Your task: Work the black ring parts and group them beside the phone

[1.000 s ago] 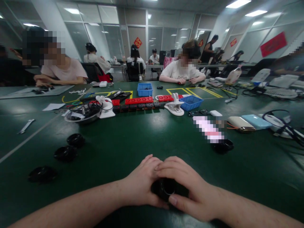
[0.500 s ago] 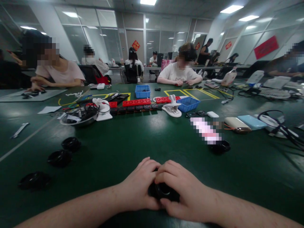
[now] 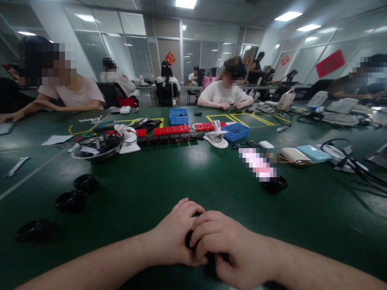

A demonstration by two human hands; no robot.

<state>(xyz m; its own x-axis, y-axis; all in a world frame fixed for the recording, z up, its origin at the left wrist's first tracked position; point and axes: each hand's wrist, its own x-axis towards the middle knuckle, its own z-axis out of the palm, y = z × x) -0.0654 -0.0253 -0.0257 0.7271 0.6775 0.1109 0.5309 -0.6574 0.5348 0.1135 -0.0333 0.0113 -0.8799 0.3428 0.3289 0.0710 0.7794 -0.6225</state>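
My left hand (image 3: 175,235) and my right hand (image 3: 229,245) are wrapped together round a small black round part (image 3: 189,238) at the near edge of the green table (image 3: 181,181). Only a dark sliver of the part shows between the fingers. Both hands are closed and rest on the table. Three similar black round parts (image 3: 86,182) (image 3: 70,200) (image 3: 36,230) lie in a row to my left. One more black round part (image 3: 274,184) sits ahead to the right.
Ahead stand a bowl with cables (image 3: 96,147), red and black power strips (image 3: 172,133), two blue baskets (image 3: 179,116) (image 3: 236,131), white clips (image 3: 216,137), phones and power banks (image 3: 302,155) and cables (image 3: 350,161). A wrench (image 3: 15,166) lies far left. Other people sit across the table.
My right hand has closed further over the black part, hiding nearly all of it. The view has drifted slightly, shifting the table objects left.
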